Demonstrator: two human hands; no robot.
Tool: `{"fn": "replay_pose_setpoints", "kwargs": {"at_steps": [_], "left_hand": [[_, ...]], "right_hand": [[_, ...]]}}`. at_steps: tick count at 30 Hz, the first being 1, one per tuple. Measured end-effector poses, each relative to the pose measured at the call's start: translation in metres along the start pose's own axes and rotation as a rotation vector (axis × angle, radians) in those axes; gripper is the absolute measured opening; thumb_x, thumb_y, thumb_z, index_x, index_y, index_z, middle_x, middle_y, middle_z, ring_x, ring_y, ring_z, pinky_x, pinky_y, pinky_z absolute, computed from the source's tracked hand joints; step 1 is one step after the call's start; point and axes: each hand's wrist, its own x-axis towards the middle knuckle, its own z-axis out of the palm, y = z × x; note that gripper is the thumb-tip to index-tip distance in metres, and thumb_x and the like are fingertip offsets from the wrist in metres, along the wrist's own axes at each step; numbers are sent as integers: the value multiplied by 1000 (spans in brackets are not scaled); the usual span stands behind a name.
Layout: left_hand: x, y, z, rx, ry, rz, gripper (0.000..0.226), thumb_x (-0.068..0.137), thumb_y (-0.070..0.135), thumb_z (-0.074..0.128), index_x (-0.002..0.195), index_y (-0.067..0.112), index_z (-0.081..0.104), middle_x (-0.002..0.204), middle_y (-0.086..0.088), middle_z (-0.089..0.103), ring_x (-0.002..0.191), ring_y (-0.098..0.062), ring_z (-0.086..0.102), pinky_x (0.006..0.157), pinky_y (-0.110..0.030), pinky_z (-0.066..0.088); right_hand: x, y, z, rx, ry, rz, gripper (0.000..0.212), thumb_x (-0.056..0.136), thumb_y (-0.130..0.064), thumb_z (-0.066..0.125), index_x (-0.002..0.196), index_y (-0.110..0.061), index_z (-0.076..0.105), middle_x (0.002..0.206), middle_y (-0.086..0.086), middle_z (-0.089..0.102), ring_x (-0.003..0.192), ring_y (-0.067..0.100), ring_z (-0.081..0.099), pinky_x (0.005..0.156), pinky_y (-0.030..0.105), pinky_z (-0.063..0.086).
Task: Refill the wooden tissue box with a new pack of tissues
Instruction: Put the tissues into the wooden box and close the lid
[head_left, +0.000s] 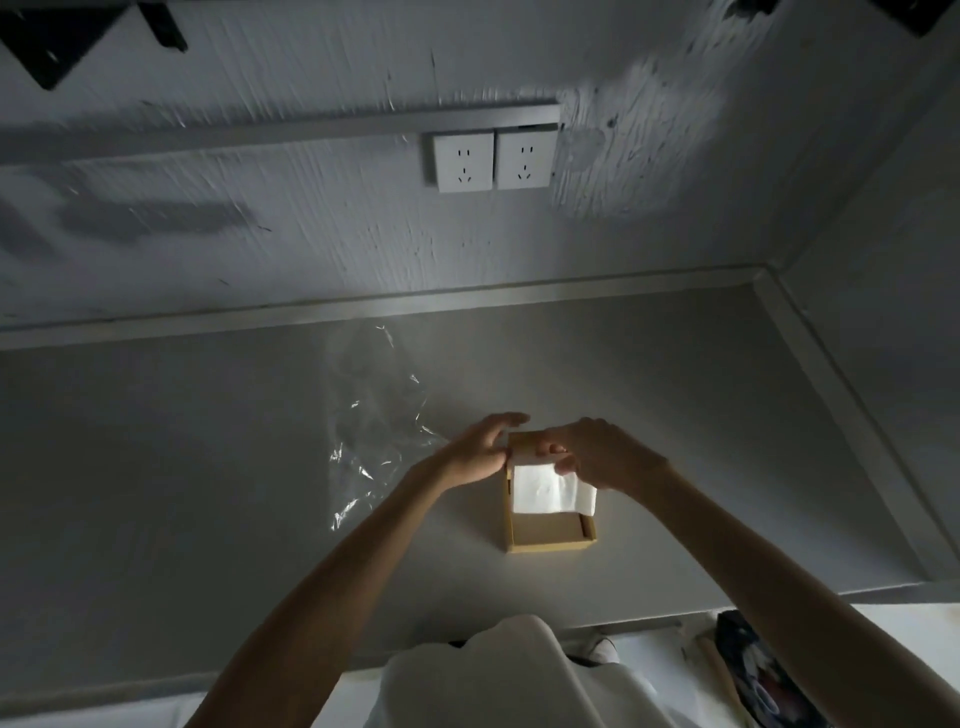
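Note:
An open wooden tissue box (550, 535) stands on the grey counter (208, 467), near its middle. A white stack of tissues (540, 491) lies in the far part of the box, its right edge sticking up over the box's right wall. My right hand (597, 457) grips the far right edge of the tissues, fingers curled on them. Against the box's far left corner rests my left hand (483, 452), holding the box; its fingers reach past the far edge.
A crumpled clear plastic wrapper (374, 426) lies on the counter left of the box. Two white wall sockets (491, 161) sit on the wall behind. The counter meets a side wall at right. A colourful bag (758, 670) lies below the counter's front edge.

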Motion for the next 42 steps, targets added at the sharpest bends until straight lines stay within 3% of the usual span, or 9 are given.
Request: {"fn": "replay_pose_setpoints", "kwargs": {"at_steps": [4,8,13,17,25,29,35,38,42], "left_hand": [[13,10,1,113,-67,64,29,94,4,51,118,11,67,117,-11,70,108,-25,65,92,-38,50],[19,8,-1,158,-104,62,21,95,6,48,102,4,68,98,-19,70,83,-21,59,73,-34,44],[21,5,-2,197,-132,57,16,93,1,49,96,8,64,88,-11,61,82,-21,54,72,-32,40],[23,6,-2,174,-114,62,20,93,-2,46,90,12,61,79,-3,53,78,-17,47,64,-28,34],[26,5,0,154,-64,66,28,90,-7,45,79,18,54,76,-4,54,76,-15,47,69,-31,37],[26,5,1,163,-53,57,24,90,-6,47,85,13,59,77,-2,55,77,-16,49,68,-30,36],[25,2,3,175,-10,58,19,90,-3,49,88,12,59,79,-3,55,76,-17,50,67,-31,36],[26,0,4,198,-5,47,22,89,-6,46,90,13,58,82,-5,57,77,-19,51,68,-32,38],[27,-2,5,207,3,40,26,87,-9,44,94,10,60,84,-4,58,81,-25,56,70,-31,39]], "right_hand": [[5,-1,26,78,-110,44,32,95,-23,63,127,-26,64,122,4,69,107,21,67,98,36,52],[13,7,42,65,-217,64,31,93,-8,64,121,-21,65,115,6,69,96,18,66,94,30,53],[25,12,46,12,-282,60,31,93,-7,63,122,-18,65,119,3,65,101,19,62,97,28,50],[35,8,53,2,-335,26,27,95,-10,57,121,-12,62,109,5,63,90,18,60,81,26,50],[40,13,57,-106,-369,-77,33,98,-13,48,129,-10,60,131,14,60,95,16,49,96,37,48],[33,19,52,1,-340,-23,34,95,-6,60,127,-16,61,117,11,64,81,12,56,74,20,47],[18,22,34,49,-488,-72,73,97,-6,54,157,-22,14,135,13,57,112,27,61,92,37,56],[21,18,32,84,-534,-95,61,94,1,50,149,-17,32,137,11,54,117,25,56,90,30,51],[27,13,35,53,-587,-101,58,89,10,39,141,-15,46,135,12,53,123,28,50,103,36,46]]}}
